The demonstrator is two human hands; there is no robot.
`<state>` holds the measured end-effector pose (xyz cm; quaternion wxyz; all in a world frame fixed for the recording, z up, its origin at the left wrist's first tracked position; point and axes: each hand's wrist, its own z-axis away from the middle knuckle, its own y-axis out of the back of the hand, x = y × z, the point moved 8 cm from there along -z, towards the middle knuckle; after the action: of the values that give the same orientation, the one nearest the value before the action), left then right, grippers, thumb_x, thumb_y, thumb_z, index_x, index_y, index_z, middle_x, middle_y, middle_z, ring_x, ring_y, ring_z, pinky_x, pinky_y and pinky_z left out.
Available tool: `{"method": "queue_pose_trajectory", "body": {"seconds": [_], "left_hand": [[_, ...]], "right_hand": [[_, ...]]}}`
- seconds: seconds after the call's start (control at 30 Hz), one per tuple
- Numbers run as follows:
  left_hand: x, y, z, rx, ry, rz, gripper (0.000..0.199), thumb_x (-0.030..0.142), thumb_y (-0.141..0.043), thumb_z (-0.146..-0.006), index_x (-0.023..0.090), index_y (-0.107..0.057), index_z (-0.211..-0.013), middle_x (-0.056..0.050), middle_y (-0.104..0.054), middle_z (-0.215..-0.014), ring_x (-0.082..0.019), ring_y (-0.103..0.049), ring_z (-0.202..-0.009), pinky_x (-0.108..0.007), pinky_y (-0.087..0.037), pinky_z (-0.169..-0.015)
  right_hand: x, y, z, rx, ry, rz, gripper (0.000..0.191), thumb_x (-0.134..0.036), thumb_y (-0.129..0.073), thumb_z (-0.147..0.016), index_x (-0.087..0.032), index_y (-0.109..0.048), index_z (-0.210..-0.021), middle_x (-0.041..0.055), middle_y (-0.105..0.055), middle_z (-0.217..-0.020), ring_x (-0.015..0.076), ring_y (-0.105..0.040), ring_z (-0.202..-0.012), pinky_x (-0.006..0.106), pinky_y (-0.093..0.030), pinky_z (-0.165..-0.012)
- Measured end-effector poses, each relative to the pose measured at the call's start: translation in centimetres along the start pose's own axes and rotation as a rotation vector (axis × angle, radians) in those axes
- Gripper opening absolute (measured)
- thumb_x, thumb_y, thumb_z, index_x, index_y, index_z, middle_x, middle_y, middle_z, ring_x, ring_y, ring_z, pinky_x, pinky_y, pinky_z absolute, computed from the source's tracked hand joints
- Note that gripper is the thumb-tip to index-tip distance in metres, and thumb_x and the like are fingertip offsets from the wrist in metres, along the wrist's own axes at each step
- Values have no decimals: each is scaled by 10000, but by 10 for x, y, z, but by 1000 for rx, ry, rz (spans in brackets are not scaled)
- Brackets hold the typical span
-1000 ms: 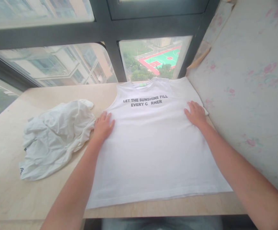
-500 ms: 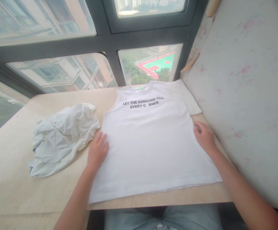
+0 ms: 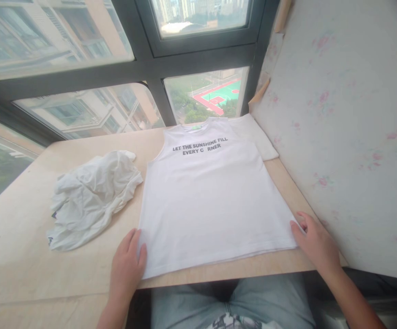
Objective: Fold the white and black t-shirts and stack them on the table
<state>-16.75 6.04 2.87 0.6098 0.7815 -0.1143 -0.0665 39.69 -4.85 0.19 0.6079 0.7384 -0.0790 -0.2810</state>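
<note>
A white sleeveless shirt (image 3: 208,201) lies spread flat on the wooden table, its neck toward the window and hem toward me. Dark lettering runs across its chest. My left hand (image 3: 128,258) rests against the shirt's lower left edge, thumb apart from the fingers. At the lower right edge is my right hand (image 3: 316,240), its thumb touching the fabric near the hem corner and its fingers slightly curled, with a gap between thumb and index finger. A crumpled white garment (image 3: 95,198) lies to the left of the shirt.
A folded white cloth (image 3: 256,137) sits partly under the shirt's upper right. The pale wooden table (image 3: 20,246) ends at a dark-framed window (image 3: 150,91). On the right stands a flower-patterned wall (image 3: 349,137). My legs in jeans (image 3: 184,301) are below the table edge.
Both hands have slid down the shirt's sides toward the hem. The hem spans less width than before, its lower corners drawn inward. The view has shifted slightly.
</note>
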Motion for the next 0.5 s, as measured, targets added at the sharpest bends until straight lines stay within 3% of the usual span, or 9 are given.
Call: {"method": "queue_pose_trajectory", "body": {"seconds": [0.1, 0.3, 0.4, 0.5], "left_hand": [[3, 9, 17, 28, 18, -15, 413, 311, -381, -945, 122, -494, -1294, -194, -562, -1285, -336, -564, -1163, -480, -478, -1000], [6, 18, 39, 71, 38, 58, 438, 222, -378, -903, 185, -458, -1332, -169, -557, -1285, -320, -561, -1163, -491, -470, -1016], [13, 28, 36, 119, 117, 90, 412, 251, -406, -902, 203, -496, -1301, -154, -572, -1259, -322, -552, -1174, -517, -455, -1035], [43, 32, 22, 164, 227, 194, 362, 278, -430, -917, 201, -526, -1258, -145, -585, -1249, -314, -544, -1193, -530, -442, -1054]], "right_hand": [[12, -3, 14, -73, -54, 51, 526, -547, -399, -882, -193, -602, -1214, 96, -695, -963, 267, -657, -834, 351, -464, -648], [29, -5, 12, -159, -119, -40, 485, -590, -426, -829, -210, -657, -1024, 45, -650, -736, 222, -605, -623, 320, -414, -565], [31, -4, 9, -188, -136, -121, 483, -596, -447, -808, -212, -656, -1012, 28, -643, -710, 211, -605, -611, 317, -424, -575], [32, -3, 9, -194, -169, -169, 497, -589, -456, -804, -217, -656, -1066, 25, -662, -738, 208, -614, -619, 318, -437, -586]]}}
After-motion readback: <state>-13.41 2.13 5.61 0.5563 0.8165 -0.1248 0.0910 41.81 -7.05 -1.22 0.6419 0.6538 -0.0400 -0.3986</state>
